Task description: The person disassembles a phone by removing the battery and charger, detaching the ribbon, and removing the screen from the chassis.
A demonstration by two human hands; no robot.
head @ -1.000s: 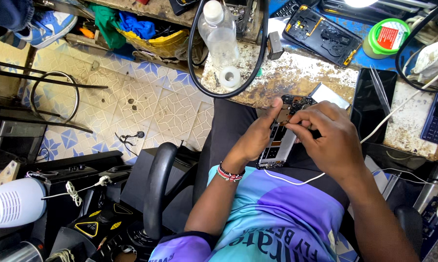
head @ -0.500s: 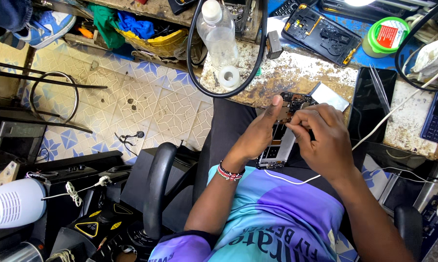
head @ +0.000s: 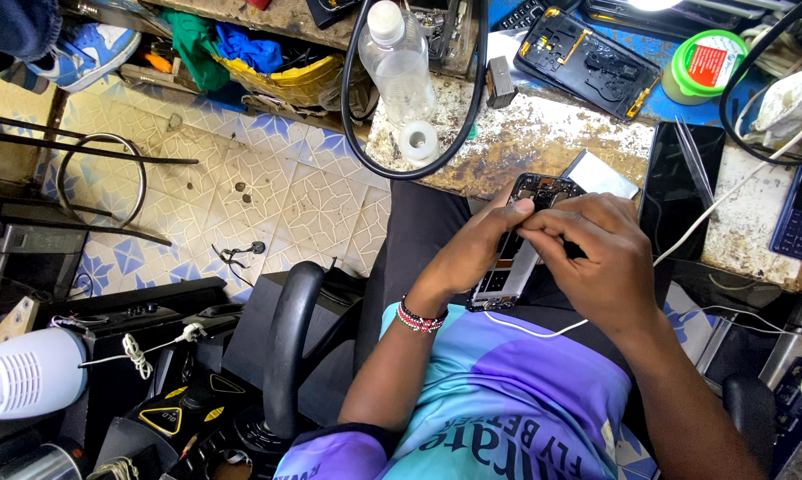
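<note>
left hand [head: 472,253] props the opened phone [head: 517,258] over the lap, steadying it, while right hand [head: 597,253] pinches something unseen at its top.

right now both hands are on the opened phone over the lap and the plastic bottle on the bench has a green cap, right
Not quite: the plastic bottle on the bench has a white cap, not green; the green lid belongs to the small round tub farther along. The rest holds: in the head view the left hand and right hand are both on the opened phone over the lap.
</note>
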